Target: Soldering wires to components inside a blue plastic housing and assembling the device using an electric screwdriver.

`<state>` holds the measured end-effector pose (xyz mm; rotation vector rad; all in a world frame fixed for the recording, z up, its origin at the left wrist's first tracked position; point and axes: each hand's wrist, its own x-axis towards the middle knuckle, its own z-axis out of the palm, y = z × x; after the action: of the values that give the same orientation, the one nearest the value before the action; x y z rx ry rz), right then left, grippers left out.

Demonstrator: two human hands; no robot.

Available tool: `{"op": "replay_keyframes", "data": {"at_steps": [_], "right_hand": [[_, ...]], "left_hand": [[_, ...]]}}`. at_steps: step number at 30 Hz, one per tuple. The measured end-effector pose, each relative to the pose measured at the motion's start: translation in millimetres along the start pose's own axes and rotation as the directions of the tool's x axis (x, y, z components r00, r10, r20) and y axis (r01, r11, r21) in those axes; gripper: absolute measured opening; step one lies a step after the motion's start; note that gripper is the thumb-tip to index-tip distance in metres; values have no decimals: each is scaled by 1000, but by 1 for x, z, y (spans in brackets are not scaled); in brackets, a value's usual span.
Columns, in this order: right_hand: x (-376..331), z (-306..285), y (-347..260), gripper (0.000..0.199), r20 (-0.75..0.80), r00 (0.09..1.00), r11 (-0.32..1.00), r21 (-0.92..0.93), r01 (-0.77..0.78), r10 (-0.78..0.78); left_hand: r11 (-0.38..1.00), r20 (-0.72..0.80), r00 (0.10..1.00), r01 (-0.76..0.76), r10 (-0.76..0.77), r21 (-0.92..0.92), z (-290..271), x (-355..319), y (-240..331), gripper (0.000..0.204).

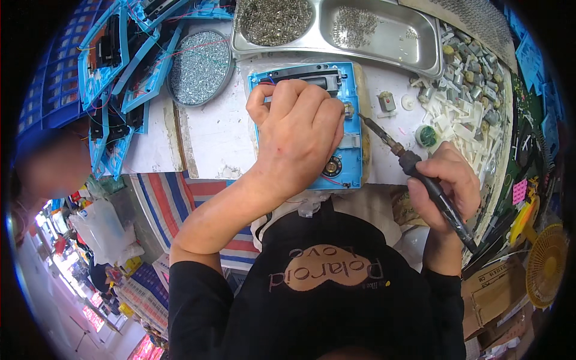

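Note:
A blue plastic housing (353, 129) with a black part along its top and a small round speaker near its lower edge lies on the white work surface (207, 135). My left hand (297, 129) rests on the housing, fingers curled and pressing it down, hiding most of its inside. A black-handled soldering iron (414, 168) sits in my right hand (447, 180), which is closed around the handle. The iron's tip touches a small metal part at the housing's right edge.
A metal tray (384, 36) with two wells of small metal parts stands at the back. A round dish of screws (200, 66) sits at back left beside stacked blue housings (120, 78). Small motors and white plastic pieces (465, 90) cover the right side. A yellow fan (547, 264) stands at far right.

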<state>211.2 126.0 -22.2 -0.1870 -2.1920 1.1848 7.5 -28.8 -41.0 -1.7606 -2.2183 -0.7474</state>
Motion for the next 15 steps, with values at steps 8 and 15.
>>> {"op": "replay_keyframes", "data": {"at_steps": [8, 15], "right_hand": [[2, 3, -1, 27, 46, 999, 1000, 4, -8, 7], [1, 3, -3, 25, 69, 997, 999, -9, -41, 42]], "left_hand": [[999, -8, 1000, -12, 12, -31, 1, -3, -1, 27], [1000, -2, 1000, -14, 14, -15, 2, -4, -1, 27]]}}
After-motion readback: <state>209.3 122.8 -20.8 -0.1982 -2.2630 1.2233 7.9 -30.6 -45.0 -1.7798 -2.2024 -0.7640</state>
